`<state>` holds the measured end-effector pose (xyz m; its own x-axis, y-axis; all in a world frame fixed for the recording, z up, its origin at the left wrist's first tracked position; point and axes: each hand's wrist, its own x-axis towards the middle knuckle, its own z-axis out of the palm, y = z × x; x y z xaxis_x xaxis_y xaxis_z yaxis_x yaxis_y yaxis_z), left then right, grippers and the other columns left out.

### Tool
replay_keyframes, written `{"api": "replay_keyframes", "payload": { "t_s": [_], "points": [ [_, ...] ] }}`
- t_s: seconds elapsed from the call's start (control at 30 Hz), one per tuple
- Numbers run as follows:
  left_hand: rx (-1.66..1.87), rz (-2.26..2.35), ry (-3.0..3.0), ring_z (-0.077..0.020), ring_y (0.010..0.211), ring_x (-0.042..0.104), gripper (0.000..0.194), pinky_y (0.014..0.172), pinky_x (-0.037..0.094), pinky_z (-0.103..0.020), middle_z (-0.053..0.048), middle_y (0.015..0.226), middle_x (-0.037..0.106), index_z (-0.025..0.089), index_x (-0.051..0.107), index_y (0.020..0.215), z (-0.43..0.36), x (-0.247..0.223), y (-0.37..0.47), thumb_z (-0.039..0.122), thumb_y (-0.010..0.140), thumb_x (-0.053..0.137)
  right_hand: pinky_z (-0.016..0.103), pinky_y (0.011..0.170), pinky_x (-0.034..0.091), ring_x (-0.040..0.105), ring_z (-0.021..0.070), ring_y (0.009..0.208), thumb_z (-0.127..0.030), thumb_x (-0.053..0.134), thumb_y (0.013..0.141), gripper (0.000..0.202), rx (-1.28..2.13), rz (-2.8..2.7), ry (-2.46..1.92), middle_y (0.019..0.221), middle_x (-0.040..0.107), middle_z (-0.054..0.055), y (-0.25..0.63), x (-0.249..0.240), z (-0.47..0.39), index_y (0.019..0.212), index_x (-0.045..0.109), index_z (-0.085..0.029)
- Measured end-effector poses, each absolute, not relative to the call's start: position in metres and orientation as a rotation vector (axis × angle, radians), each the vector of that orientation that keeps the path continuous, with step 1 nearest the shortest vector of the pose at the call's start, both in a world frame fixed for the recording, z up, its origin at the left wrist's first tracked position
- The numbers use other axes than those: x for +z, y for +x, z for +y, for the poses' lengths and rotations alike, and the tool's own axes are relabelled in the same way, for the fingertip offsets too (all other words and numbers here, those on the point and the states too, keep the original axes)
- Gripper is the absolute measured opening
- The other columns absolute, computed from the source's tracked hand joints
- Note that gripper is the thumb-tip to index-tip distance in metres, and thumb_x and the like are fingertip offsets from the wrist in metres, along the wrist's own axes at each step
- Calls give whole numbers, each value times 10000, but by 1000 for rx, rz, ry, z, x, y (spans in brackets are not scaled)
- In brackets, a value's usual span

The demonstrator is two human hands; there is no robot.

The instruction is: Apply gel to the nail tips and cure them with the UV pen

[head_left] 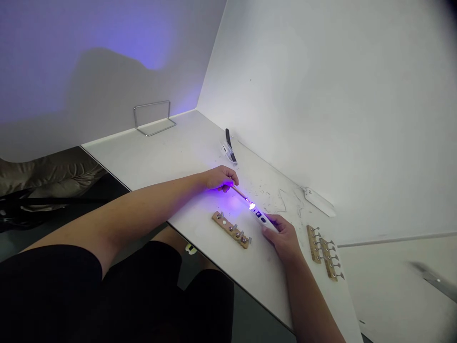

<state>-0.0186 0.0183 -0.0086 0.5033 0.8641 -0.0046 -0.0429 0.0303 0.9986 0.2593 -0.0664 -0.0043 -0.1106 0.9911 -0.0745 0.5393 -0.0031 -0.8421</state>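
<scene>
My left hand [222,178] pinches the end of a thin rod [239,192] above the white table. In my right hand [284,236] is a white pen-shaped lamp [262,217] with a small display and a button. Its glowing tip shines violet light at the rod's far end, where the glare hides what is there. Below the two hands lies a wooden strip [232,230] carrying several small metal clips or fittings. The fingertips of my left hand are partly washed out by the violet light.
Two more wooden strips [322,252] with metal pieces lie to the right. Farther back are a black-handled tool [230,145], a small clear packet [225,150] and a wire stand [154,118]. A white blade-like piece [319,202] rests by the wall.
</scene>
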Motion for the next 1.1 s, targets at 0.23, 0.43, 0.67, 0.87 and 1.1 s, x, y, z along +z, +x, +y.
{"api": "replay_keyframes", "payload": {
  "t_s": [0.23, 0.43, 0.67, 0.87, 1.1],
  "points": [
    [847, 778, 1348, -71, 396, 454, 170, 406, 339, -188, 21, 433, 533, 116, 602, 729, 18, -7, -19, 36, 645, 478, 339, 748, 483, 611, 244, 904, -291, 679, 651, 344, 1049, -1684, -1567, 976, 671, 56, 261, -8, -66, 971, 613, -186],
    [871, 803, 1316, -69, 399, 470, 158, 412, 342, -184, 19, 426, 534, 107, 596, 701, 16, -6, -17, 16, 629, 488, 351, 771, 482, 617, 243, 895, -280, 700, 625, 362, 1051, -1652, -1547, 958, 680, 58, 258, -6, -67, 964, 622, -181],
    [858, 795, 1337, -76, 432, 493, 135, 449, 372, -197, 5, 470, 565, 111, 596, 720, 18, -9, -17, 41, 630, 524, 364, 794, 480, 622, 239, 900, -277, 698, 627, 345, 1066, -1654, -1478, 956, 686, 59, 260, -8, -66, 951, 629, -182],
    [861, 828, 1363, -83, 448, 509, 150, 463, 383, -204, 1, 478, 563, 111, 606, 725, 17, -8, -19, 26, 639, 517, 376, 774, 488, 628, 247, 873, -271, 691, 617, 355, 1058, -1649, -1507, 932, 692, 67, 259, -7, -68, 954, 636, -174],
    [876, 800, 1332, -75, 442, 499, 157, 470, 388, -207, 5, 485, 567, 111, 607, 716, 19, -10, -19, 14, 619, 530, 374, 778, 489, 623, 246, 894, -261, 669, 626, 347, 1038, -1668, -1519, 969, 681, 70, 257, -6, -69, 959, 636, -172]
  ]
}}
